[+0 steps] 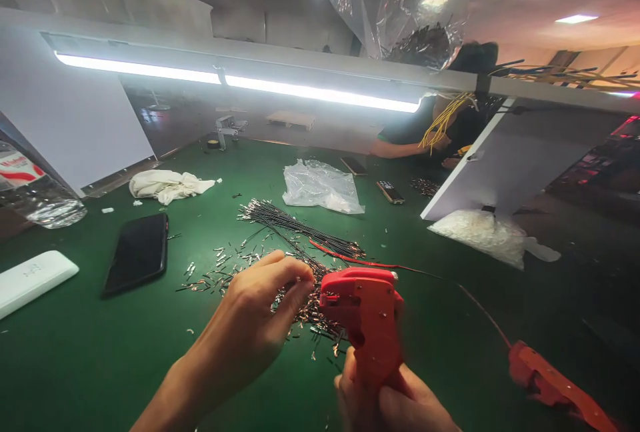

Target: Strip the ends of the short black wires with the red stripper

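- The right hand [395, 399] is wrapped around the grip of a red plastic crimping tool [367, 325], held upright at the bottom of the view with its head pointing left.
- The left hand [255, 325] has thumb and forefinger pinched together right at the tool's head; whatever they pinch is too small to make out, probably a single thin piece from the pile.
- That pile of small shiny metal terminals [305, 309] lies on the green desk [75, 365] directly behind the tool's head, just beyond the left fingers.
- A bundle of thin dark wires with bare metal ends [295, 225] fans out behind the pile, with a single red wire [350, 260] lying across its near end.
- To do this well, I judge the pinched piece should be fed straight into the head, fingertips kept clear of the closing part, and the right hand's squeeze held off until the piece sits fully in.
- Holding the tool steady and close above the pile keeps each reach short.
- A second red handle-shaped tool [560, 385] lies on the desk to the right, well apart.
- A black smartphone [136, 253] and a white flat device [30, 280] rest at the left, and a crumpled clear plastic bag [320, 185] sits further back.
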`<state>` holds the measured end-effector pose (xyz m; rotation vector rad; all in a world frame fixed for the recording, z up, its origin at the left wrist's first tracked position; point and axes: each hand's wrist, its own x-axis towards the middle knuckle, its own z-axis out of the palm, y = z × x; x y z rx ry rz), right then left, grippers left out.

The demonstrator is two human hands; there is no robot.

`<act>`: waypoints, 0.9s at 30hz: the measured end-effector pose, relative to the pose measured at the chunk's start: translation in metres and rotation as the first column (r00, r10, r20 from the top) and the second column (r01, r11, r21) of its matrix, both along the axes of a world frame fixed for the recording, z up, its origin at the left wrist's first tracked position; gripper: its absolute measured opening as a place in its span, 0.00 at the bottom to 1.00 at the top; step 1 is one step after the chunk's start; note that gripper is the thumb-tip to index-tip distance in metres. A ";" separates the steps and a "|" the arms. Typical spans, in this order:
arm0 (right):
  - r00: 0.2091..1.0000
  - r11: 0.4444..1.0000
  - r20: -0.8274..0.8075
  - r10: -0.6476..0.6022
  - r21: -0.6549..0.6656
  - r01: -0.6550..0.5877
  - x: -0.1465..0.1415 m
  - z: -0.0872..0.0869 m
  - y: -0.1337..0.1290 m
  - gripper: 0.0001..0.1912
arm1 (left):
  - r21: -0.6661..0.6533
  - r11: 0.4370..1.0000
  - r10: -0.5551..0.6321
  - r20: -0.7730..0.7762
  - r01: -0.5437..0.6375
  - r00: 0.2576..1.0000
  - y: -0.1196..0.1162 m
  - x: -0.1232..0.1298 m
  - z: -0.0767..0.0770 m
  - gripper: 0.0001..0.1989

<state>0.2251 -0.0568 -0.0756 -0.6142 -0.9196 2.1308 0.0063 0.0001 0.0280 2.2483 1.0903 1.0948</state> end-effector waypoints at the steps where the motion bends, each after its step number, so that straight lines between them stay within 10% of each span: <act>1: 1.000 1.000 -0.008 -0.017 0.007 0.017 -0.001 0.000 -0.001 0.26 | -0.006 1.000 -0.006 -0.008 0.006 1.000 0.000 -0.001 0.000 0.07; 27: 0.998 0.999 -0.050 0.040 -0.030 -0.041 0.000 -0.007 0.000 0.26 | -0.335 0.934 -0.094 0.097 0.122 0.991 -0.003 -0.004 0.011 0.13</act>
